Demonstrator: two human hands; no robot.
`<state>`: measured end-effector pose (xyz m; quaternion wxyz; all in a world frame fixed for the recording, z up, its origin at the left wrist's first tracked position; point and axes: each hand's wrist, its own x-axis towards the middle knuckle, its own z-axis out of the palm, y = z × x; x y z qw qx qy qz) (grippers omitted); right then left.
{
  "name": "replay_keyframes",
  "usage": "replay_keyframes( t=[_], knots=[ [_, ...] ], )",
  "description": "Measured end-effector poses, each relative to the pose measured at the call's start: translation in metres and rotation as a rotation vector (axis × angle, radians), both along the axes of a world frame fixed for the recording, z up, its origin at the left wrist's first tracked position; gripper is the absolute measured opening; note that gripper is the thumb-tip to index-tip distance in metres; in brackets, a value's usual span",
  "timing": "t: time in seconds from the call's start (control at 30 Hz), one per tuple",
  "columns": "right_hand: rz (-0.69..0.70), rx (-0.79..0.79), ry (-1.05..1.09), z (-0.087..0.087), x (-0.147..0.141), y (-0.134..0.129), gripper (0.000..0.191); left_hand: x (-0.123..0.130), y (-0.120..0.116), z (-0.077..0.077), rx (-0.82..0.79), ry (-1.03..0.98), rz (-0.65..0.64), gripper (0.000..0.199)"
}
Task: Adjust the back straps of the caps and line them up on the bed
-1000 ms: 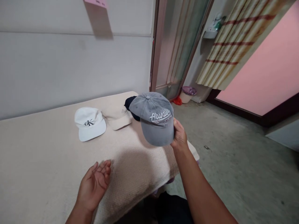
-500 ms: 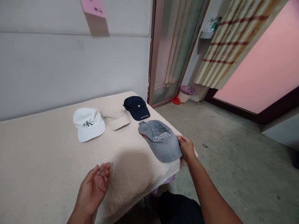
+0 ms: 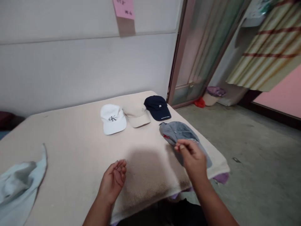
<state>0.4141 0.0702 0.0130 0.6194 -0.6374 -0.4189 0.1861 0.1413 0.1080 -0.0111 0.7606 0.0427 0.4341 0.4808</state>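
On the bed's right side lies a grey cap (image 3: 171, 130) with raised lettering, its brim toward me. My right hand (image 3: 194, 157) is over this cap, hiding part of its front and brim; the thumb and fingertips come together with nothing visible in them. Palm up and fingers loosely curled, my left hand (image 3: 114, 177) is above the near part of the bed and holds nothing. Behind the hands are a white cap (image 3: 114, 119) with black letters, a beige cap (image 3: 137, 117) and a navy cap (image 3: 157, 108), side by side.
A pale green cloth hat (image 3: 21, 185) lies at the left on the beige bed cover (image 3: 77, 150). Beyond the bed stand a white wall (image 3: 82, 69) and a sliding glass door (image 3: 202, 47). A lined bin (image 3: 213, 97) stands on the concrete floor (image 3: 258, 141) to the right.
My right hand has let go of the grey cap's brim and moved up and inward over the cap. The view has turned left, bringing the pale green hat into sight.
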Motion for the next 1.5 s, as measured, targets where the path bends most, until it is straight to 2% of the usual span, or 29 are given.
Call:
replay_keyframes(
  t=[0.07,0.17,0.27,0.33,0.57,0.67,0.77,0.93,1.13,1.27,1.4,1.5],
  knots=[
    [0.271,-0.030,-0.042,0.004,-0.051,-0.003,0.012,-0.007,0.001,0.000,0.007,-0.022,0.067,0.011],
    [0.604,-0.103,-0.151,-0.008,-0.113,-0.008,0.012,-0.022,0.003,-0.001,0.021,-0.057,0.175,0.011],
    [0.784,-0.167,-0.304,-0.026,-0.153,-0.006,0.014,-0.048,0.003,-0.002,0.039,-0.081,0.288,0.013],
    [0.848,-0.199,-0.353,-0.033,-0.173,-0.001,0.014,-0.071,0.001,-0.002,0.051,-0.101,0.378,0.015],
    [0.985,-0.246,-0.419,-0.041,-0.239,0.010,0.014,-0.171,-0.021,0.002,0.039,-0.196,0.649,0.018],
    [1.028,-0.265,-0.475,-0.048,-0.258,0.011,0.015,-0.201,-0.038,0.001,0.022,-0.228,0.704,0.017],
    [0.998,-0.290,-0.548,-0.055,-0.273,0.015,0.017,-0.221,-0.054,-0.002,0.008,-0.217,0.782,0.019],
    [0.953,-0.281,-0.642,-0.060,-0.295,0.022,0.018,-0.236,-0.078,-0.004,-0.002,-0.134,0.927,0.017],
    [0.952,-0.261,-0.730,-0.065,-0.307,0.029,0.017,-0.247,-0.107,-0.008,-0.037,0.046,0.941,0.017],
    [0.966,-0.258,-0.740,-0.065,-0.306,0.029,0.016,-0.258,-0.119,-0.010,-0.037,0.167,0.966,0.009],
    [0.962,-0.263,-0.753,-0.062,-0.306,0.026,0.017,-0.262,-0.113,-0.001,-0.018,0.124,0.880,0.020],
    [0.970,-0.260,-0.674,-0.059,-0.305,0.026,0.016,-0.249,-0.102,0.005,0.039,0.043,0.753,0.029]
  ],
)
